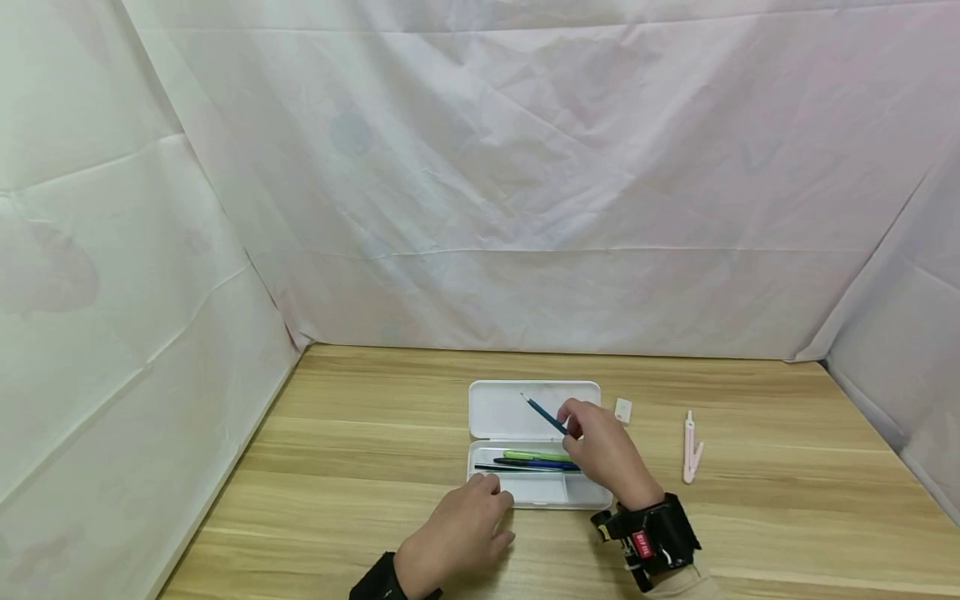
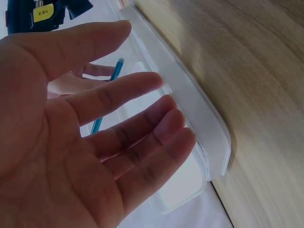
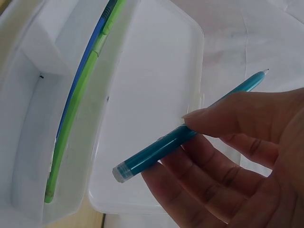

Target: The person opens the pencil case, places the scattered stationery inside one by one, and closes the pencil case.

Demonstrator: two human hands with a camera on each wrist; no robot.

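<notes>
Nearest my head camera, the left hand (image 1: 461, 527), fingers loosely extended, is at the front edge of the open white case (image 1: 528, 490); I can't tell whether it touches. On my feed the right hand (image 1: 606, 450) pinches the teal pen (image 3: 154, 152), tilted, above the case, where a green pen (image 1: 532, 456) lies. Right of the case are a white eraser (image 1: 623, 411) and pink compass (image 1: 689, 450).
</notes>
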